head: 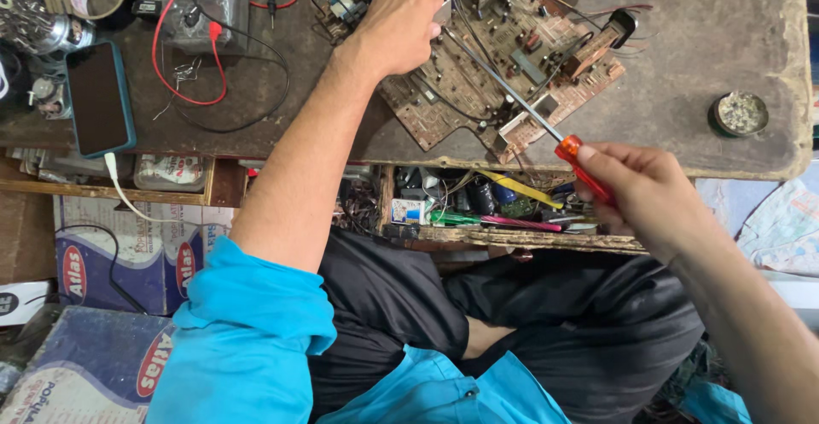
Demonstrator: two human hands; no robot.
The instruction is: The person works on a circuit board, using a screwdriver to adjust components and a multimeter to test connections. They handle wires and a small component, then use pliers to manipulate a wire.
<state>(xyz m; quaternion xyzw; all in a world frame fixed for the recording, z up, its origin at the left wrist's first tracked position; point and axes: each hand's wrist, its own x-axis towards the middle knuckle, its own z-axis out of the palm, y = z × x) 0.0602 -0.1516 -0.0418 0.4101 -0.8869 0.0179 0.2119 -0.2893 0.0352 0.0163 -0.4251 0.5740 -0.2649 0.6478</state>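
Right hand aims screwdriver at circuit board.

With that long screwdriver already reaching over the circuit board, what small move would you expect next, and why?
Probably a slight push of the screwdriver tip further in to seat it on the board. The right hand grips its orange handle at the table edge, the shaft slants across the brown circuit board, and the left hand presses on the board's far side, seemingly steadying it. Exactly what the tip touches is hard to tell.
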